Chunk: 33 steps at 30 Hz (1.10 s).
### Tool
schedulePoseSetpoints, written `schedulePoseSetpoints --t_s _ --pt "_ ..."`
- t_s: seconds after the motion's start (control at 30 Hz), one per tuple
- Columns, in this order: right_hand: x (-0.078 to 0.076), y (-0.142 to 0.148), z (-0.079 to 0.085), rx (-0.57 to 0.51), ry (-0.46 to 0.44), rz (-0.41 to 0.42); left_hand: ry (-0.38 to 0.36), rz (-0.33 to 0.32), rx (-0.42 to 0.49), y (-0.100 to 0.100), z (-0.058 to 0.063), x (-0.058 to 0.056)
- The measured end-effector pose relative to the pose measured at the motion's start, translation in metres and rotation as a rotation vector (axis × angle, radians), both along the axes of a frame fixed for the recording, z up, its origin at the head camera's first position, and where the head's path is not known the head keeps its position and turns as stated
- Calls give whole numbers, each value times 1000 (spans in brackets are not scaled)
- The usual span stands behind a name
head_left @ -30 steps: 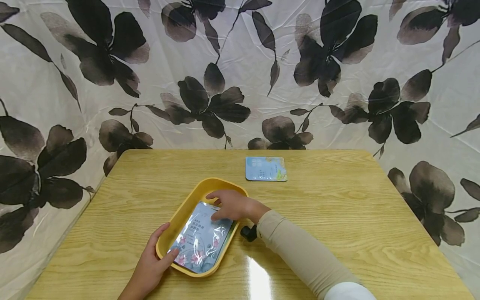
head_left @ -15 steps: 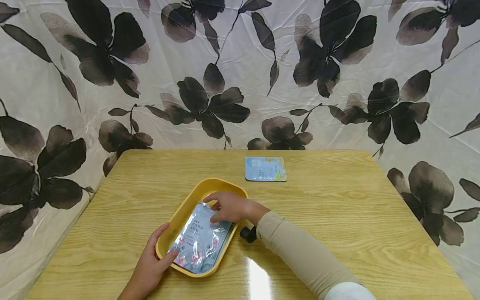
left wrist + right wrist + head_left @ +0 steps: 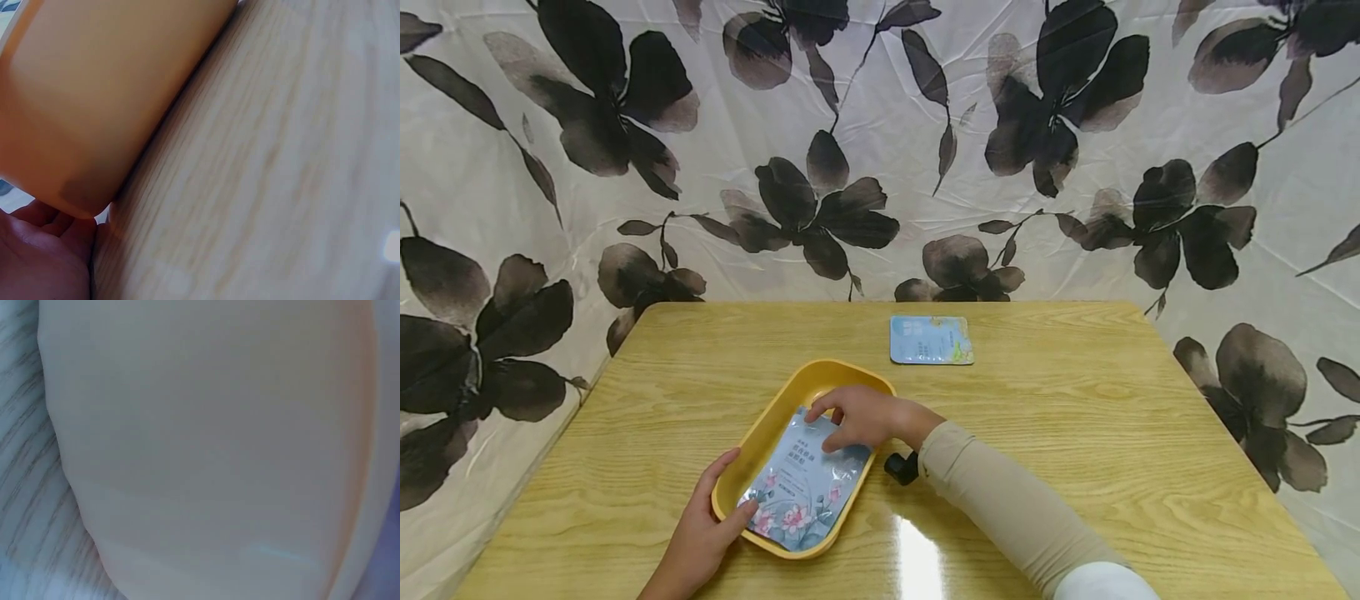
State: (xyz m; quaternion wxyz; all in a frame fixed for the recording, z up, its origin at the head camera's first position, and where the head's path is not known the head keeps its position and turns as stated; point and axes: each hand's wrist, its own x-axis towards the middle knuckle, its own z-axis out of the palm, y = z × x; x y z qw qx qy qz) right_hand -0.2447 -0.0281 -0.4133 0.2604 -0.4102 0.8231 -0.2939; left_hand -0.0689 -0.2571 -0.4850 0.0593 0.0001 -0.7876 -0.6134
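A yellow plastic tray (image 3: 765, 425) stands slanted on the table in the head view. My left hand (image 3: 702, 521) holds its lower left rim, thumb over the edge and the other fingers outside; the left wrist view shows those fingers (image 3: 53, 225) at the tray's outer wall. Inside lies a flat light-blue sachet (image 3: 801, 483) printed with pink flowers. Over the sachet's top end is my right hand (image 3: 868, 417), its index finger and thumb spread apart and touching the face. The other right fingers are partly hidden. Whether more sachets lie beneath cannot be seen now.
Behind the tray, another light-blue sachet (image 3: 931, 340) lies flat on the wooden table (image 3: 1060, 400). A small black object (image 3: 901, 468) is beside the right wrist. A floral cloth (image 3: 955, 142) hangs behind the table. The right wrist view shows mostly a pale blurred surface.
My right fingertips have come down onto the sachet's face. The sachet's top end has shifted slightly right and the glare on it has faded. My left hand stays on the rim.
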Motion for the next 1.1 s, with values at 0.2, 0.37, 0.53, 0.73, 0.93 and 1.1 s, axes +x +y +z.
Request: schedulePoseSetpoints --t_s 0.2,0.37,0.53,0.73,0.93,1.1 --pt "1 0 2 23 23 51 -3 -5 1 0 0 1" --pt "1 -1 0 38 27 82 -21 -3 1 0 0 1" --pt "2 0 0 9 -16 45 -7 -7 5 0 0 1" --pt "3 0 3 -46 -49 62 5 -6 0 0 -1 1" --pt "5 1 4 -33 -71 113 -5 -11 9 0 1 1" --pt "5 1 3 -53 -145 126 -19 -7 4 0 1 0"
